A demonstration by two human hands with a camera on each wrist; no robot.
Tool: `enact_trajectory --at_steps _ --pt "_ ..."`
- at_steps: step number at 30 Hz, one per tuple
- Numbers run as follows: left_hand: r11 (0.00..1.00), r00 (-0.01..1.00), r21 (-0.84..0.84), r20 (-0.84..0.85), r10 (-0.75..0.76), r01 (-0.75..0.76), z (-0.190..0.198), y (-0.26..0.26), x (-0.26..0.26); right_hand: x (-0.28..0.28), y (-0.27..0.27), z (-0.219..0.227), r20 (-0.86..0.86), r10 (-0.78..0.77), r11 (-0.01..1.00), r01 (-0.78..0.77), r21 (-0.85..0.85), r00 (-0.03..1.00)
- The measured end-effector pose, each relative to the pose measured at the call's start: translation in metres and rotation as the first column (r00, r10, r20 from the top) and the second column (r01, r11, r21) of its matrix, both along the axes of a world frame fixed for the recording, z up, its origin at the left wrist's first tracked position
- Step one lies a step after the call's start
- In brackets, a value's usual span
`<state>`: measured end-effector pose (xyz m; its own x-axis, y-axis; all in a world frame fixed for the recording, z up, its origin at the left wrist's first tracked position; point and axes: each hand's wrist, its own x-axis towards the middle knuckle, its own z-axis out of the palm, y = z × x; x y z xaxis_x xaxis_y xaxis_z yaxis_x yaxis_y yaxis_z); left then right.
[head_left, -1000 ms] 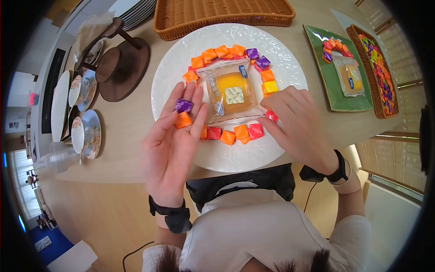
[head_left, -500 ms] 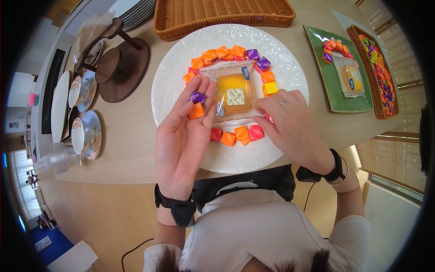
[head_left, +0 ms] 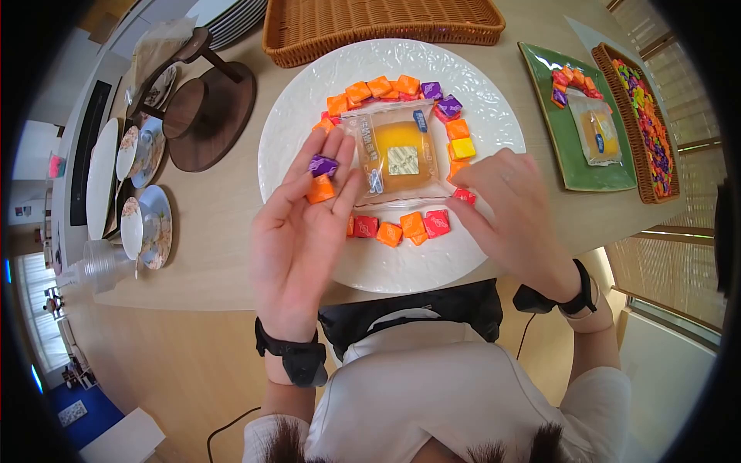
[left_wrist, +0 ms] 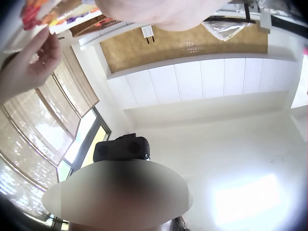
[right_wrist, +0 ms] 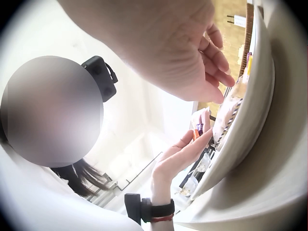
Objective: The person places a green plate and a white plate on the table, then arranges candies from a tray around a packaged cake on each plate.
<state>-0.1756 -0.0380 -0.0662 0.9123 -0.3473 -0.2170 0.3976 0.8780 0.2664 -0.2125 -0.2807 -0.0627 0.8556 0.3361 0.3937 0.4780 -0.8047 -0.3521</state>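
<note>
Palm up over the left rim of the white plate (head_left: 293,116), the left hand (head_left: 297,231) carries a purple candy (head_left: 323,165) and an orange candy (head_left: 319,189) on its fingers. A clear-wrapped yellow cake (head_left: 397,150) lies mid-plate, with orange, red, purple and yellow candies around it. At the cake's lower right, the right hand (head_left: 517,216) hovers beside a red candy (head_left: 465,196), fingers loosely bent. The right wrist view shows nothing held in the right hand (right_wrist: 173,48); the left wrist view shows it too (left_wrist: 31,70).
A wicker tray (head_left: 378,31) stands behind the plate. To the right are a green plate (head_left: 571,154) with a similar cake and candies, and a basket of candies (head_left: 652,131). A dark wooden stand (head_left: 220,127), bowls and plastic cups (head_left: 104,266) are on the left.
The left hand moved right, then back left, still carrying both candies. The right fingers went from the red candy to the cake wrapper's edge, then drew back to the right.
</note>
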Motion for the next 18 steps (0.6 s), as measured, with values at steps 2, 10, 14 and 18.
enact_trajectory --at_steps 2,10,14,18 --pt "0.998 0.999 -0.043 -0.017 0.035 -0.036 0.002 0.006 -0.002 -0.006 -0.001 0.003 -0.022 0.014 1.0 -0.014 0.005 1.0" --pt "0.994 0.998 -0.101 -0.04 0.048 -0.052 0.013 0.012 -0.006 -0.011 0.003 -0.006 -0.085 0.185 0.977 -0.193 -0.091 0.979" --pt "0.993 0.997 -0.108 -0.057 0.046 -0.052 0.013 0.013 -0.008 -0.009 0.003 -0.008 -0.064 0.154 0.984 -0.159 -0.083 0.986" --pt "0.993 0.997 -0.107 -0.06 0.049 -0.055 0.011 0.014 -0.007 -0.01 0.003 -0.006 -0.063 0.153 0.984 -0.158 -0.088 0.986"
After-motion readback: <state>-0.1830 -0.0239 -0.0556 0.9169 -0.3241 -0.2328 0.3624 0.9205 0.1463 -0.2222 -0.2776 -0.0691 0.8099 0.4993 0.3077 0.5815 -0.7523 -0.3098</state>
